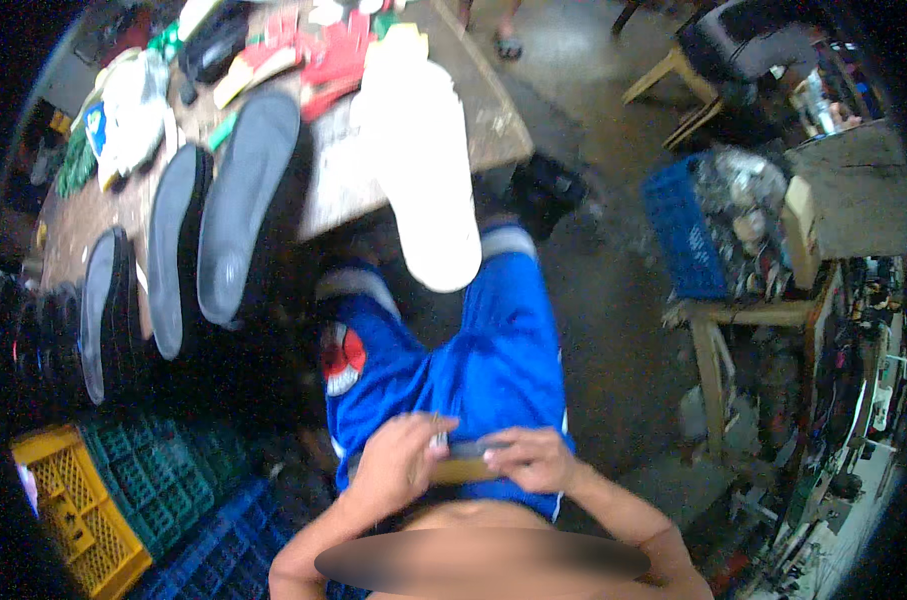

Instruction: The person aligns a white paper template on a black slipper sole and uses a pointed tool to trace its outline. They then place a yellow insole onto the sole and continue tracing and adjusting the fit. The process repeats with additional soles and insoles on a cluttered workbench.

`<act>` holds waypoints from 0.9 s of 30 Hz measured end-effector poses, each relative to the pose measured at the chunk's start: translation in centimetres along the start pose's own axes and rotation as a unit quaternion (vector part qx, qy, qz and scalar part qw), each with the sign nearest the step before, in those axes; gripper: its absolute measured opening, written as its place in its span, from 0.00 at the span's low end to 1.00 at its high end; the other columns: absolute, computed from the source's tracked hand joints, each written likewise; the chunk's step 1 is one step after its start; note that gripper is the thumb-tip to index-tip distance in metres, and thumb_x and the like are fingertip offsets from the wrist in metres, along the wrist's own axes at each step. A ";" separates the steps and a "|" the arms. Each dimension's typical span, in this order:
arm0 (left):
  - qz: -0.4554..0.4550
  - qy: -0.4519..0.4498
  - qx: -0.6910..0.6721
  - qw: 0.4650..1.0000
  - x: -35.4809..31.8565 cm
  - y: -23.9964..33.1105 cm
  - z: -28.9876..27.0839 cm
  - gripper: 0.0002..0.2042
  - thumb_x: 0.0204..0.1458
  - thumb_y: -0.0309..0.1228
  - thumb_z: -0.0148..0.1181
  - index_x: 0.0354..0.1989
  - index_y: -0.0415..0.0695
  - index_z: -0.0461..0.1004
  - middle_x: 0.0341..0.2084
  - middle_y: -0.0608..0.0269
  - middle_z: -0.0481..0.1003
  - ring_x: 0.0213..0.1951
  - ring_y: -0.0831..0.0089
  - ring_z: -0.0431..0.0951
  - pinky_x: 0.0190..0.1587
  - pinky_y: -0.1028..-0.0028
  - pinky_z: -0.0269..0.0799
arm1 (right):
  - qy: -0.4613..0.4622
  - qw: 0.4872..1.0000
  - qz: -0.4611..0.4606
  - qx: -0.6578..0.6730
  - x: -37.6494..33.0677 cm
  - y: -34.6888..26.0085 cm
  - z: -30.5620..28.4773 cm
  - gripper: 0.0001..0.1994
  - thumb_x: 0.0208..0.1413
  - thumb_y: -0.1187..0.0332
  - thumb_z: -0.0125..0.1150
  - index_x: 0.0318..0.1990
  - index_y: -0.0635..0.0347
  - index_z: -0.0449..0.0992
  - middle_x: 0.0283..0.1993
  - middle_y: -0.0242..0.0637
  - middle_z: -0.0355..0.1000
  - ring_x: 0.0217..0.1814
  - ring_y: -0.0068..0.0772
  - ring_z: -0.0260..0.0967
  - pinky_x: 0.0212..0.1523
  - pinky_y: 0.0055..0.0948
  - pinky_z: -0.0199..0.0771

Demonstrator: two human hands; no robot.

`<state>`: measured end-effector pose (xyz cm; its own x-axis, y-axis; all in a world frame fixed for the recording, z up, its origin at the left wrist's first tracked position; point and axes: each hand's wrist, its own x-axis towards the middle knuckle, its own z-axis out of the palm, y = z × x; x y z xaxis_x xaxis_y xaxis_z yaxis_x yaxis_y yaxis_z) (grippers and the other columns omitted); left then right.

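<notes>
Grey and yellow, a blurry strip (pixel 460 470) is by the blue shorts (pixel 508 350). The left hand (pixel 405 455) and right hand (pixel 535 460) bend their fingers at its ends; I can't tell if they grip. Dark insoles (pixel 248 205) and a white insole (pixel 435 200) are at the table (pixel 498 120), untouched; what's finished isn't clear.

the strip (pixel 461 470) looks matt, the table (pixel 498 128) wooden.

Markings, none legible: one round red-and-white emblem (pixel 343 358) on the left leg of the blue shorts (pixel 508 335); one small blue-and-yellow patch (pixel 96 125) on a white bundle (pixel 138 110); one faint mark (pixel 230 278) near one end of a grey insole (pixel 248 190).
</notes>
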<state>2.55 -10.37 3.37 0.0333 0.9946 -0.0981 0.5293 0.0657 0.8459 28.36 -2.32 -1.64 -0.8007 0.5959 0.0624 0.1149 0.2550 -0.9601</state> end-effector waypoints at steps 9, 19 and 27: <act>-0.007 -0.117 0.006 0.993 -0.3 -1.0 -0.1 0.22 0.59 0.43 0.68 0.58 0.44 0.77 0.41 0.49 0.78 0.43 0.49 0.82 0.45 0.59 0.79 | -0.022 0.996 0.064 0.066 0.3 0.2 0.1 0.10 0.61 0.71 0.70 0.49 0.58 0.83 0.56 0.45 0.81 0.54 0.40 0.82 0.54 0.35 0.83; -0.129 -0.158 -0.139 0.969 0.7 -1.1 -1.2 0.21 0.60 0.43 0.67 0.52 0.37 0.77 0.42 0.49 0.82 0.41 0.54 0.82 0.44 0.60 0.76 | -0.030 0.995 0.096 -0.016 1.5 -1.2 -0.2 0.20 0.53 0.55 0.78 0.50 0.52 0.87 0.65 0.53 0.72 0.69 0.54 0.68 0.67 0.50 0.68; -0.263 -0.306 -0.361 0.841 1.5 -5.8 0.4 0.17 0.67 0.40 0.62 0.55 0.40 0.79 0.39 0.69 0.83 0.37 0.82 0.79 0.42 0.73 0.77 | -0.126 0.886 -0.324 -0.308 4.2 -1.6 -3.9 0.18 0.57 0.55 0.67 0.55 0.39 0.83 0.61 0.32 0.78 0.65 0.36 0.74 0.71 0.59 0.63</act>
<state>-0.16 -9.30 -1.90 0.5019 0.5996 -0.6233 -0.0372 0.7350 0.6771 27.12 2.79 1.21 -0.9130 0.0039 0.4080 -0.1792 0.8944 -0.4097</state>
